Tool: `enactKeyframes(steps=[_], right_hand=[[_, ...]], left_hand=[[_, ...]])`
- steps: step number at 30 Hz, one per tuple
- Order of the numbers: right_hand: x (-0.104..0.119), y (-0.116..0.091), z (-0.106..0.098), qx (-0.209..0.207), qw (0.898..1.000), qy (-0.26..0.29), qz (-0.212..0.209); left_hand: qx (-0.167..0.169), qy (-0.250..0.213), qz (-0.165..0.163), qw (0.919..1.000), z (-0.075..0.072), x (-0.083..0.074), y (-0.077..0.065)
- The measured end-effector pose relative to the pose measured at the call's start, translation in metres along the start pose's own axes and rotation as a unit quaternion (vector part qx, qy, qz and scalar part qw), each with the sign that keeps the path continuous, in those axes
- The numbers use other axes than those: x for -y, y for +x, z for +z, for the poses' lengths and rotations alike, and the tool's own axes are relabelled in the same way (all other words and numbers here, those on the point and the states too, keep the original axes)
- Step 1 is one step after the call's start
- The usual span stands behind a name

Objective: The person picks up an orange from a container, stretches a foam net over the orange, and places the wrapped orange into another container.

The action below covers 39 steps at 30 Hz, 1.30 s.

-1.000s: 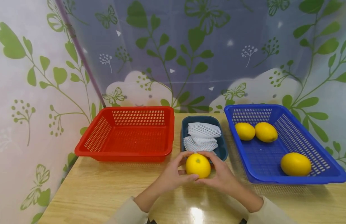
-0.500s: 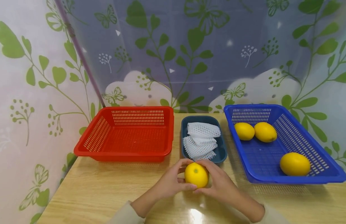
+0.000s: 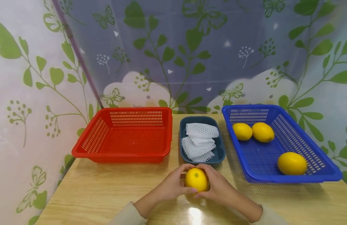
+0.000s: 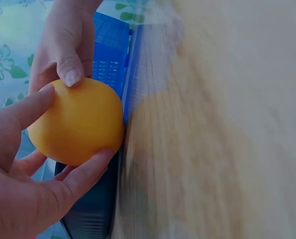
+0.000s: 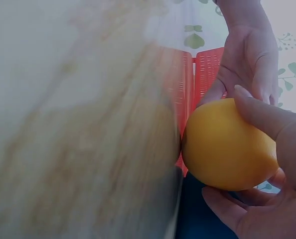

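A yellow lemon (image 3: 196,180) is held between both hands close over the table, its stem end facing up. My left hand (image 3: 171,185) grips its left side, thumb near the front and fingers behind. From the right, my right hand (image 3: 219,187) grips it the same way, the two thumbs almost meeting. In the left wrist view the lemon (image 4: 78,122) has smooth skin and sits between thumb and fingers. Just behind the hands stands a dark teal tray (image 3: 220,152) with white foam net sleeves (image 3: 202,130) in it.
On the left stands a red plastic basket (image 3: 121,155) with nothing in it. A blue basket (image 3: 247,165) at the right holds three lemons, one of them (image 3: 292,163) near its front. The wooden table (image 3: 106,187) runs up to a patterned curtain (image 3: 151,62).
Both hands have drawn the lemon back toward the body, from the tray's front edge to the table in front of it. The foam sleeves now show fully.
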State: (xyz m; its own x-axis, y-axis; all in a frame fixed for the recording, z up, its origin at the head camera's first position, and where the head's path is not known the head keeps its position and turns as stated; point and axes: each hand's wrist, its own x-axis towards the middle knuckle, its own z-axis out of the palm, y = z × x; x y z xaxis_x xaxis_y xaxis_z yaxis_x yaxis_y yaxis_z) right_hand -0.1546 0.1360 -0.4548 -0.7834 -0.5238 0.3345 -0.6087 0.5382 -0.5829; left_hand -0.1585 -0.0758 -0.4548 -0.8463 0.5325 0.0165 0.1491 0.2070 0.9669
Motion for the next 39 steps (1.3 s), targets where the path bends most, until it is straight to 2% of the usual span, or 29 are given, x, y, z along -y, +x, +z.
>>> enactKeyframes(steps=[4,9,15,18,22,27,33,39], right_hand=[[0.001,0.0,0.001,0.009,1.0,0.002,0.015],[0.005,-0.001,-0.005,0.008,0.999,-0.002,0.033],[0.013,0.004,-0.024,-0.002,1.0,0.026,0.012],[0.019,0.011,-0.036,-0.009,1.0,0.011,0.013],[0.028,0.026,-0.057,-0.036,0.999,-0.029,0.02],[0.039,0.05,-0.08,-0.056,0.996,-0.061,0.035],[0.049,0.081,-0.102,-0.033,0.99,-0.115,0.076],[0.047,0.111,-0.114,-0.002,0.985,-0.129,0.112]], left_hand=[[0.001,0.012,-0.011,0.9999,-0.001,0.0,0.0],[0.006,0.021,-0.004,0.9997,-0.001,0.0,-0.001],[0.011,0.009,0.004,0.9999,0.0,-0.001,-0.003],[0.021,0.016,0.01,0.9996,0.001,-0.001,-0.003],[0.036,0.04,0.018,0.9984,0.002,0.0,-0.002],[0.041,0.059,0.006,0.9974,0.002,0.0,-0.003],[0.045,0.076,0.001,0.9961,0.001,-0.002,-0.003],[0.043,0.085,0.002,0.9955,0.002,-0.003,-0.004]])
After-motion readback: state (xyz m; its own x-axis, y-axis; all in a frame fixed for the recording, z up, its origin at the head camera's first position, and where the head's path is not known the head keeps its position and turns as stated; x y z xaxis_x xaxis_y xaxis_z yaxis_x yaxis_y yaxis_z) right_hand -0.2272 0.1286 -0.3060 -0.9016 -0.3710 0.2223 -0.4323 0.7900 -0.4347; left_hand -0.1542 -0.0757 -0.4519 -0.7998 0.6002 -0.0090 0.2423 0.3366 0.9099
